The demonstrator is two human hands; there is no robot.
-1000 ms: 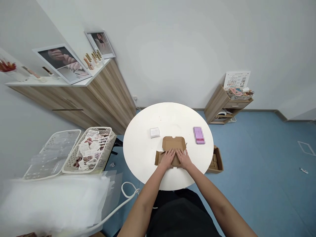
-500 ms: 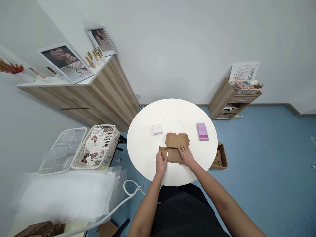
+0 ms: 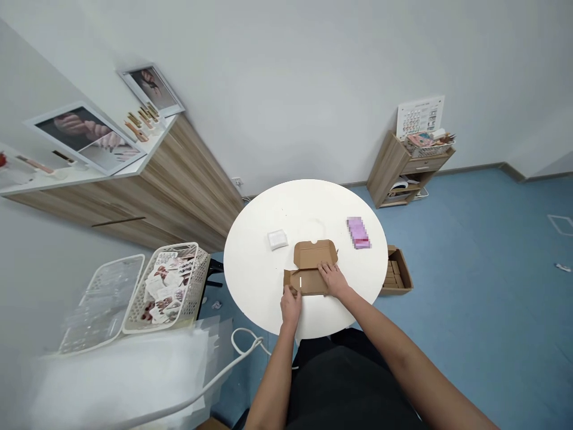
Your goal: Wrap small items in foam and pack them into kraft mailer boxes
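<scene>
"Where were the hands?"

"The left hand (image 3: 290,306) gripped the near corner of the cardboard mailer (image 3: 308,282) on the round white table (image 3: 264,280); the right hand (image 3: 335,280) lay open on it."

"Changed?"

"The left had been flat earlier."

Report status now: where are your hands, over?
Left hand at cardboard box corner. Right hand flat on box. Pink packet beside, apart.

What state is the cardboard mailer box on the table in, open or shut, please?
Open: the cardboard mailer box has its lid lying back beyond its base, not folded over it.
</scene>
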